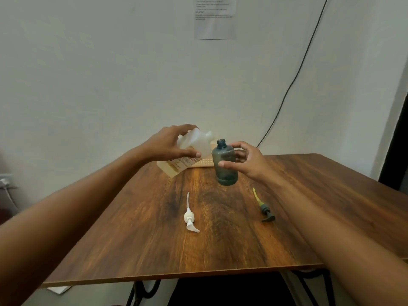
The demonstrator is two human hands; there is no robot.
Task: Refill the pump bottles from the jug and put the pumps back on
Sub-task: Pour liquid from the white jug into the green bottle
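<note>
Nearest on the brown wood-grain table [154,250] lie both pumps, off their bottles: the white plastic pump [191,220] to the left and the dark grey pump with a yellow dip tube [265,212] to the right, well apart. Beyond them the right hand [248,162] grips the translucent blue-grey plastic bottle [225,171], upright, neck open. The left hand [173,145] grips the tilted translucent white jug [198,143], its spout just beside that neck (no stream shows). Pouring looks barely begun; filling and refitting both pumps are left. No second bottle is visible.
</note>
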